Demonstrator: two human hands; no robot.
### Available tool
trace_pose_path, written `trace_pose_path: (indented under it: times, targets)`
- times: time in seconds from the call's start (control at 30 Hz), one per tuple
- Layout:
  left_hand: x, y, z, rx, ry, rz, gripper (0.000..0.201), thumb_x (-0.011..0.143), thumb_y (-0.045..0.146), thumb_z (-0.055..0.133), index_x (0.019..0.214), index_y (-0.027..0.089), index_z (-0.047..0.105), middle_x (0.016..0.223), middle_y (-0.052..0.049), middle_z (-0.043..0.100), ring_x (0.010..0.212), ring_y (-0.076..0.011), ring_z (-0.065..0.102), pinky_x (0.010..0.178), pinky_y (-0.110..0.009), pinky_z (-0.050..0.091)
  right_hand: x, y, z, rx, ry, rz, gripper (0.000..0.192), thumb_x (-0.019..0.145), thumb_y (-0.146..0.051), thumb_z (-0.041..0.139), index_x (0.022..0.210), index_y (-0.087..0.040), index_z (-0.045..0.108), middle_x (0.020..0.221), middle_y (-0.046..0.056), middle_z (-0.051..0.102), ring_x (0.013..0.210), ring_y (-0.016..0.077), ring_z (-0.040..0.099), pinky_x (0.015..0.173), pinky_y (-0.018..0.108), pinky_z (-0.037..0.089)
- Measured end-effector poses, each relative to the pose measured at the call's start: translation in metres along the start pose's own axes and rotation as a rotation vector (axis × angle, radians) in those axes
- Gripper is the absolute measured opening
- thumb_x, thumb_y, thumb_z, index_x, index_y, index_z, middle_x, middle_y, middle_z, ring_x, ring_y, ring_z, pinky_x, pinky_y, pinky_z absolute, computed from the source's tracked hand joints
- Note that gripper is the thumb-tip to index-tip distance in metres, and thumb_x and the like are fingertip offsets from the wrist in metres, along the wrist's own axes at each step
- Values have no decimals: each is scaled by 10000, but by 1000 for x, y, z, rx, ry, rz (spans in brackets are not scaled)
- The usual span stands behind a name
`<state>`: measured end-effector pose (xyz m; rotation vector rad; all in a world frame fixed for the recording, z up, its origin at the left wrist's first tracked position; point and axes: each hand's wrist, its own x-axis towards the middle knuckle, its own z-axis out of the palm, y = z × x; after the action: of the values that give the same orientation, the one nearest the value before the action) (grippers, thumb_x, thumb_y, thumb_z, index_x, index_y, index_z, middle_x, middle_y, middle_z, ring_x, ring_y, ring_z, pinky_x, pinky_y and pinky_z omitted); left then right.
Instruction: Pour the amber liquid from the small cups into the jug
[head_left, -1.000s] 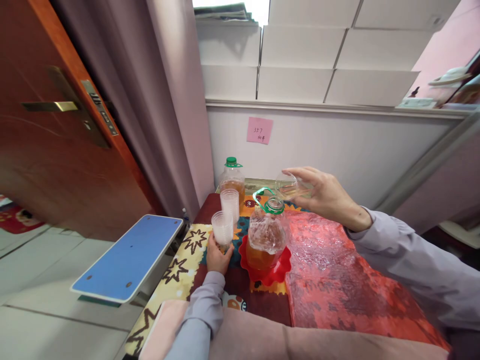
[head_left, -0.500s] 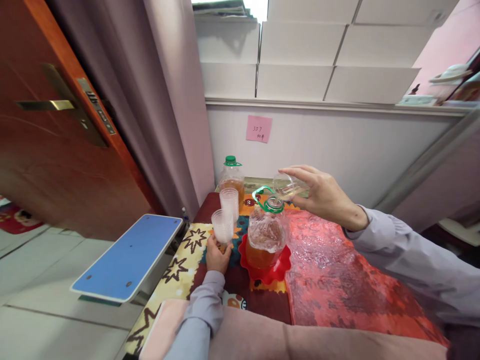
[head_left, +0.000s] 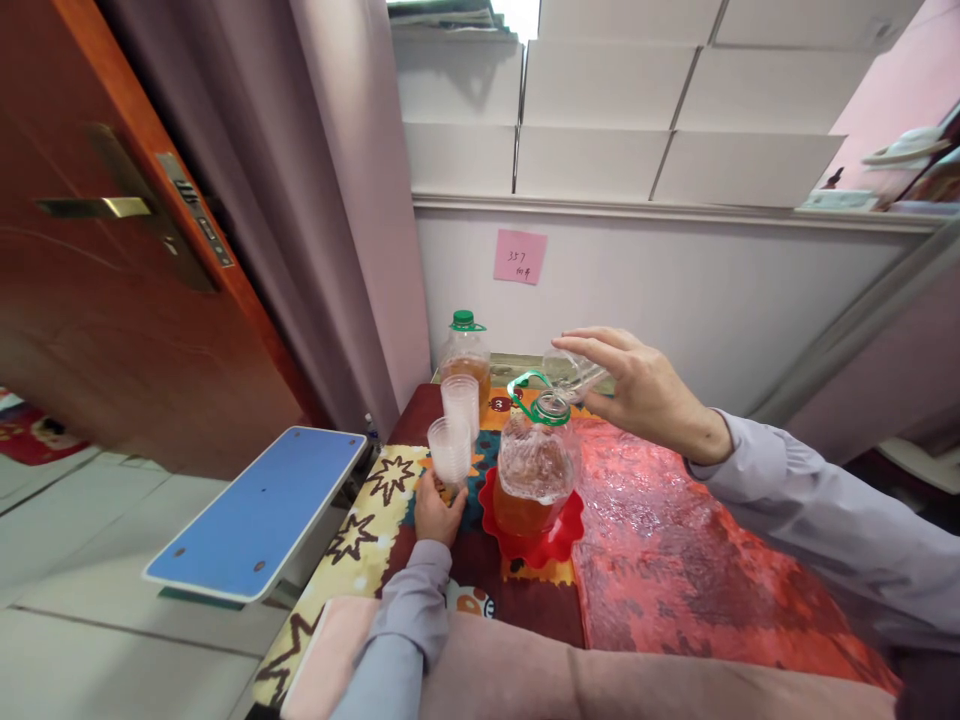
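My right hand [head_left: 637, 390] grips a clear plastic cup [head_left: 570, 372], tipped steeply with its mouth over the open neck of a large clear jug [head_left: 534, 470]. The jug has a green collar and handle, holds amber liquid in its lower part, and stands on a red scalloped dish [head_left: 559, 540]. My left hand [head_left: 436, 512] holds the base of a stack of clear cups [head_left: 450, 452] standing on the table to the left of the jug. A second stack of cups [head_left: 460, 402] stands just behind it.
A smaller bottle with a green cap [head_left: 465, 352] stands at the back by the wall. A patterned cloth [head_left: 360, 530] and a red plastic sheet [head_left: 675, 560] cover the table. A blue board [head_left: 259, 515] sits left of the table beside a wooden door [head_left: 112, 300]. A pink note [head_left: 519, 257] hangs on the wall.
My right hand has tipped the cup further, from nearly level to steeply downward over the jug's neck. My left hand and the cup stack have stayed in place.
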<state>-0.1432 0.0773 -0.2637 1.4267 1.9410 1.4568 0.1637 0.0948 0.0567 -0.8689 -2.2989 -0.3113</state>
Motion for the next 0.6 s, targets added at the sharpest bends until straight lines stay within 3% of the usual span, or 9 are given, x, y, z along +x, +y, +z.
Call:
trace_pose_path:
  times: [0.2, 0.33, 0.43, 0.53, 0.6]
  targets:
    - [-2, 6, 1, -100, 15, -29, 667, 581, 118, 641, 1240, 203, 587, 1181, -133, 708, 1100, -295, 708, 1061, -478, 563, 0, 0, 1, -82, 12, -123, 587, 866, -58, 599, 1428, -224, 631, 1424, 116, 687, 1344, 312, 630, 1138, 545, 522]
    - [-2, 11, -1, -201, 72, -78, 737, 568, 91, 621, 1296, 188, 560, 1200, -148, 697, 1065, -276, 721, 1015, -460, 588, 0, -2, 4, -145, 39, -208, 535, 917, -52, 581, 1412, -245, 637, 1450, 94, 682, 1383, 301, 607, 1153, 525, 502]
    - [1, 21, -7, -262, 182, -145, 728, 610, 127, 633, 1329, 171, 525, 1227, -178, 668, 1015, -267, 725, 985, -493, 596, 2, -5, 4, -160, 51, -238, 506, 939, -51, 570, 1390, -264, 650, 1453, 78, 685, 1383, 283, 609, 1178, 517, 473]
    - [2, 47, -29, -318, 290, -181, 667, 689, 193, 651, 1340, 164, 506, 1243, -189, 650, 1033, -260, 717, 994, -512, 589, 0, -9, 1, -106, 101, -134, 511, 924, -103, 617, 1399, -287, 646, 1449, 73, 685, 1376, 298, 612, 1204, 556, 434]
    - [-6, 76, -56, -364, 316, -147, 580, 777, 275, 654, 1333, 180, 520, 1266, -172, 654, 1081, -242, 711, 1014, -477, 589, -10, -10, -2, -23, 201, 33, 509, 904, -197, 695, 1404, -281, 647, 1440, 93, 684, 1371, 324, 609, 1195, 577, 440]
